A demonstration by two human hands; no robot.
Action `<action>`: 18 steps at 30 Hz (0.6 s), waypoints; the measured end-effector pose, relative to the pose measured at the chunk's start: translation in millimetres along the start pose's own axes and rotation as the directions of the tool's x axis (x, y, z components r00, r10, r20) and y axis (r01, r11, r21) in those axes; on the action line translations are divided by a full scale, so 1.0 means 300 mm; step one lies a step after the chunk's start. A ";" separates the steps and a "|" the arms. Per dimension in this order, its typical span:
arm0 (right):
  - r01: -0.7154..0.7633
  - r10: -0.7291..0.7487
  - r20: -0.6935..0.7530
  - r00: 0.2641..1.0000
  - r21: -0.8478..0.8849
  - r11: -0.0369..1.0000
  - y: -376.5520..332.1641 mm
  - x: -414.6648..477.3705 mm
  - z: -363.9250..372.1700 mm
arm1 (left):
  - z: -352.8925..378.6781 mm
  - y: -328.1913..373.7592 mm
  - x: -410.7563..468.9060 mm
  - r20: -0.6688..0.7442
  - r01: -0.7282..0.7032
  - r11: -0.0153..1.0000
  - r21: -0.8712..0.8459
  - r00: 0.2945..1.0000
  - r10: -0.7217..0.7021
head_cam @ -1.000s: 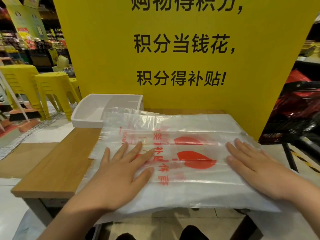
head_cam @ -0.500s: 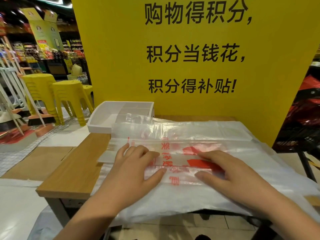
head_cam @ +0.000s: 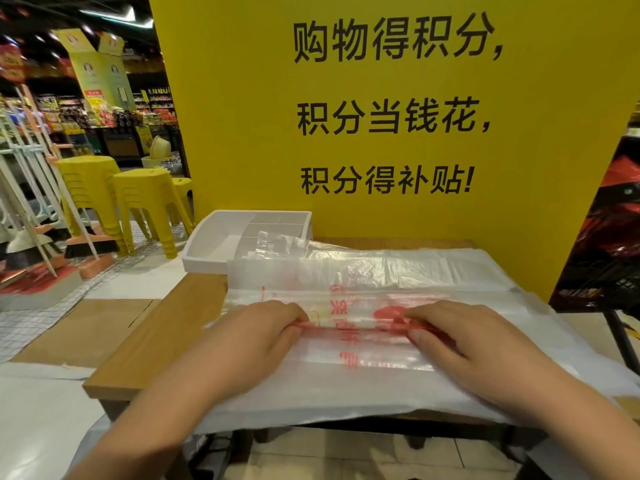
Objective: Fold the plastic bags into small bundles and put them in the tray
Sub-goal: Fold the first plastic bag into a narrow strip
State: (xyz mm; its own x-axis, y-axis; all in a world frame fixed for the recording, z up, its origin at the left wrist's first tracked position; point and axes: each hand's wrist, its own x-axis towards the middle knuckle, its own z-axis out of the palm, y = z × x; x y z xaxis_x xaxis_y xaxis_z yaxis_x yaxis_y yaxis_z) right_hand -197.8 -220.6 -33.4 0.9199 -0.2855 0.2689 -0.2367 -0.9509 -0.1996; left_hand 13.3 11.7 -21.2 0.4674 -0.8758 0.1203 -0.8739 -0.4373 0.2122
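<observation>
A clear plastic bag with red print (head_cam: 349,327) lies on top of a stack of plastic bags (head_cam: 415,271) spread over the wooden table (head_cam: 156,341). My left hand (head_cam: 256,337) pinches the bag at a raised crease left of the print, fingers curled. My right hand (head_cam: 460,341) pinches the same crease on the right. Behind the stack at the table's back left stands a white divided tray (head_cam: 207,244); the bags' handles drape over its near right corner.
A tall yellow sign board (head_cam: 398,116) stands right behind the table. Stacked yellow stools (head_cam: 138,202) and brooms (head_cam: 79,244) are on the floor to the left. Dark red bags hang in a black rack (head_cam: 609,237) at the right. Bags overhang the table's near edge.
Both hands went from lying flat and spread on the bag to moving closer together and curling their fingers, pinching up a crease across the top bag.
</observation>
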 end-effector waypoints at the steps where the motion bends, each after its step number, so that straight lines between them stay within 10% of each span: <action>1: -0.007 0.006 0.023 1.000 0.016 1.000 0.006 0.017 -0.008 | -0.033 0.005 0.013 0.067 0.012 1.000 -0.017 0.998 -0.011; 5: -0.058 0.054 0.123 0.991 0.030 0.998 0.030 0.106 -0.050 | -0.132 0.009 0.097 0.197 0.096 0.995 -0.006 0.976 -0.093; 11: -0.075 0.081 0.028 0.996 -0.181 0.981 0.037 0.186 -0.064 | -0.112 -0.010 0.150 0.031 0.207 0.974 0.093 0.977 -0.211; 18: 0.007 -0.019 -0.054 0.998 -0.202 0.979 0.003 0.178 0.020 | -0.010 -0.015 0.112 0.082 0.009 0.978 0.206 0.996 -0.026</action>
State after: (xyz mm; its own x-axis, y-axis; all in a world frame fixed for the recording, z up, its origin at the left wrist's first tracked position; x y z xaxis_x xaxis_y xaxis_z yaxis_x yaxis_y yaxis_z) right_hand -147.1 -235.8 -25.0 0.9059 -0.2737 0.3230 -0.2882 -0.9576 -0.0033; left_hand 33.5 -14.9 -15.1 0.4775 -0.8779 0.0349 -0.8786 -0.4775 0.0087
